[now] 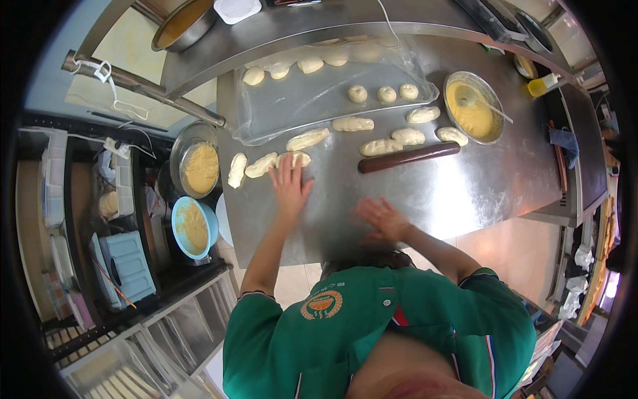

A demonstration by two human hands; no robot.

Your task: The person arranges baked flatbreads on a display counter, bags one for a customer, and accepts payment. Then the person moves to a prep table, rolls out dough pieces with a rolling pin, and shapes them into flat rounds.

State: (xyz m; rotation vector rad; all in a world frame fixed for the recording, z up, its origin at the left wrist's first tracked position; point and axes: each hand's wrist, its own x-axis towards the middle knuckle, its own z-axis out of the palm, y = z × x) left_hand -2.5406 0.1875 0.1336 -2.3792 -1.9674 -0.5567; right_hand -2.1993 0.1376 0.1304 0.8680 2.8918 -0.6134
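My left hand (290, 188) lies palm down at the left of the steel worktable (329, 199). Its fingertips reach over the near edge of an oblong dough piece (300, 159), partly covering it; fingers and thumb are spread. Beside it lie two more dough pieces, one slanted (261, 165) and one at the table's left (237, 170). Another long dough piece (307, 139) rests just beyond. My right hand (383, 218), blurred, is over the front of the table with fingers apart and nothing in it. Beyond it lies a dark brown rolling pin (408, 157), with several oblong dough pieces (381, 147) behind.
A plastic-covered tray (299, 107) at the back holds round dough balls (357, 94). To its right stands a metal bowl (448, 112) of yellow filling with a spoon (491, 107). A steel shelf (319, 37) overhangs the back. Left sit a blue bowl (213, 227) and another metal bowl (177, 149).
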